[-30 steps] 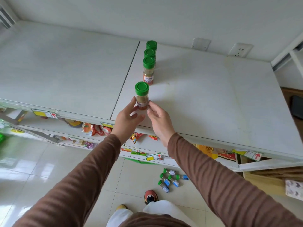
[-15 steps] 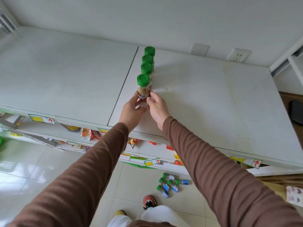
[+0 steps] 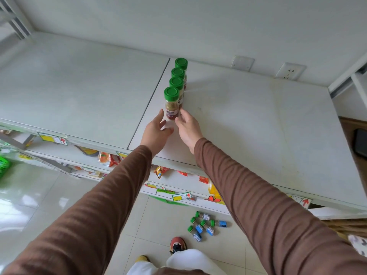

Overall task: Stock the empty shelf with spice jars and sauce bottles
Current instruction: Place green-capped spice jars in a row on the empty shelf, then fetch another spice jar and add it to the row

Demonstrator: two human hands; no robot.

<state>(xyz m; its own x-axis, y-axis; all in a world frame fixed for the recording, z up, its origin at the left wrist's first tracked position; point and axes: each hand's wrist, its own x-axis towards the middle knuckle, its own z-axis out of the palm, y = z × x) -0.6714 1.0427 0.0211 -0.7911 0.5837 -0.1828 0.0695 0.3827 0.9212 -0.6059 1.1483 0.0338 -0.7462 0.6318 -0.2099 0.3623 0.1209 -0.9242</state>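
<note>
This is a small shop. White metal display shelving (image 3: 248, 135) runs along a plain wall, and its front edges carry yellow price tags (image 3: 52, 138) with red arrows. The lower shelves hold bright snack packets (image 3: 108, 158). On the top shelf stands a straight row of identical green-capped spice jars (image 3: 176, 84). More small jars (image 3: 204, 225) lie on the glossy tiled floor (image 3: 39, 199), and a green basket (image 3: 3, 165) sits at the left edge.

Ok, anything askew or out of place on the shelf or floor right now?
The four green-capped jars stand upright in a straight row on the top shelf. The odd part is below: several jars with blue labels lie tipped over in a loose cluster on the floor tiles by the shoe.
</note>
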